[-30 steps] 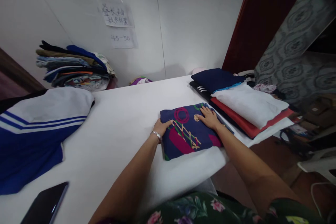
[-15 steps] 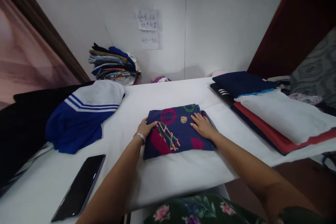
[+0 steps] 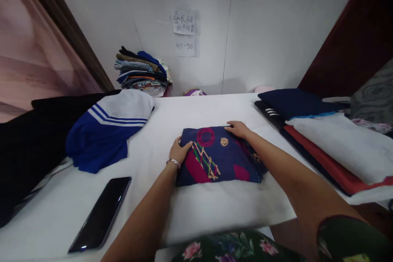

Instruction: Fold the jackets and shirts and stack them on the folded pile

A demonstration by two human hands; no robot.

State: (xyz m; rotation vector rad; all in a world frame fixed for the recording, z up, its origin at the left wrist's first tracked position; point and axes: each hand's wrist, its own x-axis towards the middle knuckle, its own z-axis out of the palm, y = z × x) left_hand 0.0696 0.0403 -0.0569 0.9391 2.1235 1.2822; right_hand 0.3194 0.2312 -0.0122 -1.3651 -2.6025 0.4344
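A folded navy garment [image 3: 227, 159] with magenta, green and cream patterns lies on the white-covered table, its front edge toward me. My left hand [image 3: 180, 151] grips its left edge, thumb on top and the fingers mostly hidden along the side. At the far right corner, my right hand [image 3: 238, 128] pinches the back edge, with the thumb on the cloth and the fingers behind it. My right forearm passes over the garment's right side, where a loose patterned layer sticks out. A bracelet circles my left wrist.
Left of the garment lie a phone [image 3: 101, 215], a blue-and-white garment [image 3: 107, 131] and black clothing [image 3: 27, 143]. A clothes stack [image 3: 143, 71] stands at the back wall beside handwritten paper signs [image 3: 186, 32]. Folded clothes [image 3: 334, 135] in navy, white and red are piled at right.
My right hand has slid from the garment's top to its far edge and taken hold there. The left hand stays at the left edge. The whole view has shifted slightly.
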